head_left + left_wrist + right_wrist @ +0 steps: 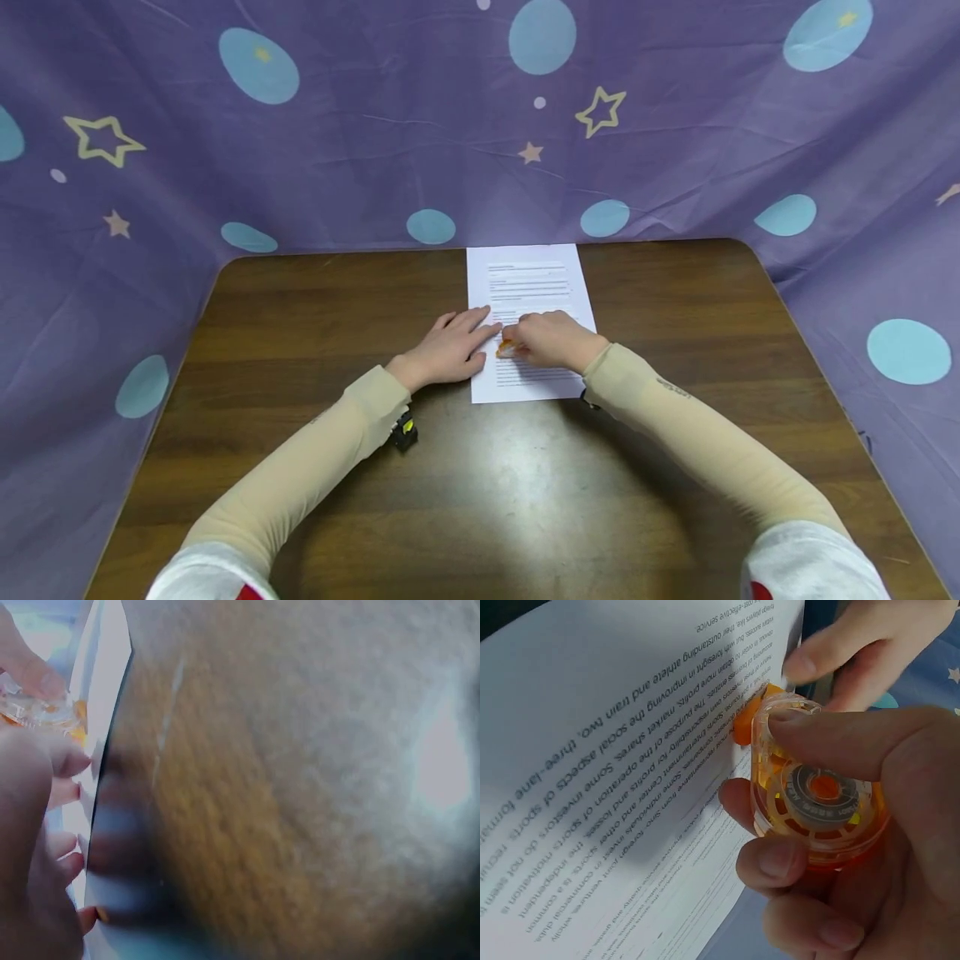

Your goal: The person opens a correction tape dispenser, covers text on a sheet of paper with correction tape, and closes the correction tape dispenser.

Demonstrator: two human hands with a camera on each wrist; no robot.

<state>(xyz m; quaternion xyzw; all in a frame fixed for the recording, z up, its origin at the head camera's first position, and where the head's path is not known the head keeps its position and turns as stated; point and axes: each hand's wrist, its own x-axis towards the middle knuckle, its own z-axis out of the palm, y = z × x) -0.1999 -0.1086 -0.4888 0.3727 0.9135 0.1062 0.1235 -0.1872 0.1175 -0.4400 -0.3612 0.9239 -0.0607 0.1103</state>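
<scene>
A printed sheet of paper [484, 388] lies on the table. My right hand [557, 340] grips an orange, see-through correction tape dispenser [821, 791], with the thumb across its near face and the other fingers curled round behind. The dispenser's orange tip [748, 720] is right at the printed lines, near the left side of the sheet. Spread out flat, my left hand [447, 348] rests across the paper's left edge, its fingertips close to the dispenser. In the left wrist view the dispenser [45, 712] shows just beyond the left hand's fingers, partly hidden by them.
The brown wooden table [315, 333] reaches back to a purple curtain [360, 125] with stars and blue spots, which also hangs at both sides. The paper's far edge lies at the table's back edge. A small black device [404, 432] sits under the left wrist.
</scene>
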